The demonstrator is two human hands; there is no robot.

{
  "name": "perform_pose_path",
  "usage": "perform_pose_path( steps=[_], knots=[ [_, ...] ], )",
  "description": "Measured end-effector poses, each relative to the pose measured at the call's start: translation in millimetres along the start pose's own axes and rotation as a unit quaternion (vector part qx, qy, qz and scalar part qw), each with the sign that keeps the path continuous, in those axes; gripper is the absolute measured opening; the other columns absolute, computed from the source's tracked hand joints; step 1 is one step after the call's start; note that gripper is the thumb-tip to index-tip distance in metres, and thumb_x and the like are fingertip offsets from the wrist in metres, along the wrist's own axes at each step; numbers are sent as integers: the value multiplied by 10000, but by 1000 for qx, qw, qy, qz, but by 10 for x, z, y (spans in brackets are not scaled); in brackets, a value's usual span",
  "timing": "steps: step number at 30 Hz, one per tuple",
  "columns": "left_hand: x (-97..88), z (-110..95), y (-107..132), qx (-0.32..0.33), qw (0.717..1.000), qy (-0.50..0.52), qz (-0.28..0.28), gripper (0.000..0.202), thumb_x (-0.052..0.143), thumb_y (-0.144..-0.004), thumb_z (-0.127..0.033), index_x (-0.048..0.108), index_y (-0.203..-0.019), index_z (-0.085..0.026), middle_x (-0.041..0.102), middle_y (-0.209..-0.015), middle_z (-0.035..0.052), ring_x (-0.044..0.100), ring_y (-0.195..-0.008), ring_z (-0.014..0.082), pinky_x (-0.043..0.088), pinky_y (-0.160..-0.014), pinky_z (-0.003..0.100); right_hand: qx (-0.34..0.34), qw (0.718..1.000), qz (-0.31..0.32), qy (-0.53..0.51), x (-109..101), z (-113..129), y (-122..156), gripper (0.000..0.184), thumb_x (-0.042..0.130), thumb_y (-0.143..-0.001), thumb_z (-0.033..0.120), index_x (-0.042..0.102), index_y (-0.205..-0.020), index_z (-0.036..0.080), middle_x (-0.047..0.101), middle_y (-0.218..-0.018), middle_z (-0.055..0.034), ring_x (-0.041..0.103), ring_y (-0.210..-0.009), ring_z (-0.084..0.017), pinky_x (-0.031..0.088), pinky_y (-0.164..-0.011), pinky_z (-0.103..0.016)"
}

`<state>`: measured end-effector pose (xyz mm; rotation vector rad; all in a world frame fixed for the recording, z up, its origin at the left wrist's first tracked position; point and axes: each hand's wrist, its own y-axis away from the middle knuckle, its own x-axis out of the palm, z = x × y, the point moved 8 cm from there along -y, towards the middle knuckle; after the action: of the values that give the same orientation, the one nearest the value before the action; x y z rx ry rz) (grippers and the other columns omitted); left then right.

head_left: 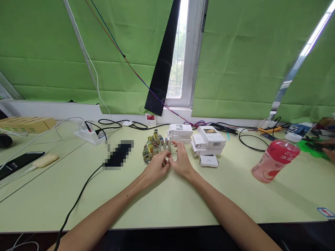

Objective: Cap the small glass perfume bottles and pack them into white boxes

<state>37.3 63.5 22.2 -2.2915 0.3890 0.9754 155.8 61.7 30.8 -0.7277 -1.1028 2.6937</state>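
Small glass perfume bottles (147, 157) with gold and silver caps stand in a tight cluster at the middle of the table. My left hand (157, 164) is right in front of them, its fingers curled in; whatever they may hold is hidden. Close beside it, my right hand (182, 161) has its index finger raised near a silver-capped bottle (168, 143), with thumb and fingers apart. The two hands meet at the fingertips, or nearly so. To the right of my right hand, white boxes (211, 137) are stacked, and a small white box (208, 161) lies in front.
A pink drink bottle (276, 161) stands on the right. Leftward are a pixelated dark object (119, 155) with a black cable, a power strip (90, 135), a phone (22, 162) and a yellow carton (28, 124). Cables run along the wall. Part of another hand (330, 153) shows at far right.
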Motion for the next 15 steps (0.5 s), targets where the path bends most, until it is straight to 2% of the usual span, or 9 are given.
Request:
perform_pose_path(
  steps=[3,7,11,15],
  knots=[
    [-5,-8,0,-6,1000,-10,4,204,516,-896,-200,614,-1075,-184,690,-929,50,624,-673,151,466,-615,265,-15,999,-38,16,-112,65,-22,522,534,-753,88,515,-1263,199,573,-1228,-123,563,-1153,-271,543,-954,-452],
    [18,-24,6,-19,998,-40,37,225,497,-916,-212,634,-1093,-187,656,-700,-5,588,-604,163,414,-615,271,-26,996,-77,41,-225,74,-34,346,477,-822,85,551,-1140,199,608,-1104,-106,600,-1048,-250,552,-876,-415],
    [79,-79,29,-9,994,-67,89,219,462,-936,-206,657,-1036,-197,604,-606,-18,548,-562,168,374,-588,268,-29,995,-69,61,-238,69,-25,268,450,-869,95,566,-1083,208,627,-1018,-87,624,-969,-234,549,-826,-382],
    [129,-135,43,20,990,-81,113,223,443,-940,-186,660,-989,-197,635,-666,18,554,-592,180,365,-589,273,-40,995,-46,81,-209,118,-1,245,437,-885,92,575,-1050,208,635,-1000,-88,627,-961,-236,544,-812,-373]
  ],
)
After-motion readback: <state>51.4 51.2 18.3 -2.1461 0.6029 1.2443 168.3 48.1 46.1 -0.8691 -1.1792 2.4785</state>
